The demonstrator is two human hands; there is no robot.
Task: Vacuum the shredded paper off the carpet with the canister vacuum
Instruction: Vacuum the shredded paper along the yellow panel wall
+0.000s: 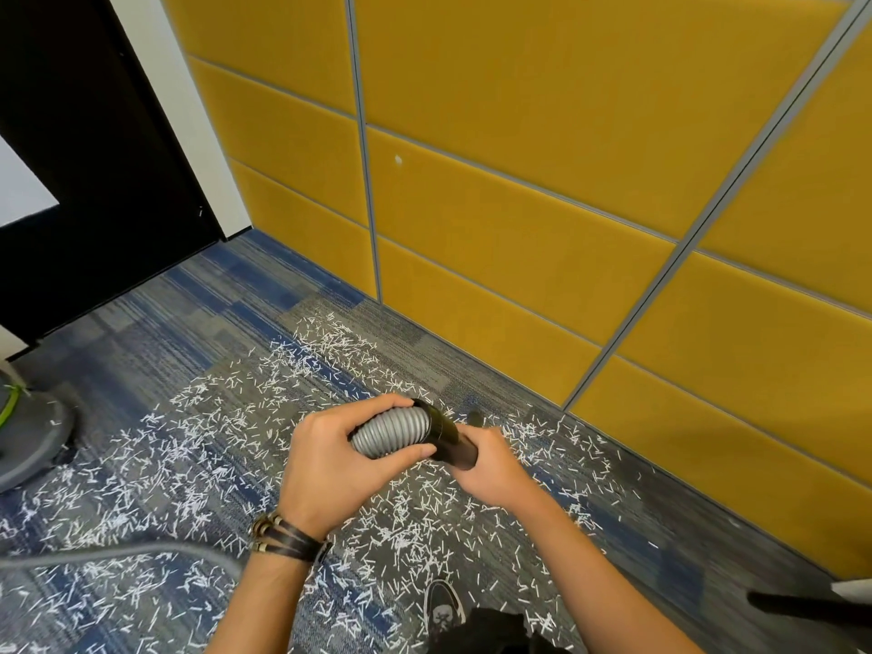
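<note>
White shredded paper [198, 446] lies scattered over the blue and grey carpet [155, 318], from the wall to the bottom of the view. My left hand [339, 460] grips the grey ribbed vacuum hose [391, 429] near its end. My right hand [495, 464] grips the black cuff [443, 434] fitted to that hose end. Both hands are held close together above the carpet. The grey hose [108, 557] trails off blurred to the lower left. A grey canister vacuum [28, 436] with a green stripe sits at the left edge.
A yellow padded wall [519, 191] with grey seams runs along the far side and right. A black door [94, 148] stands at the upper left. My shoe [441, 606] shows at the bottom, and a black tube [807, 606] lies at the lower right.
</note>
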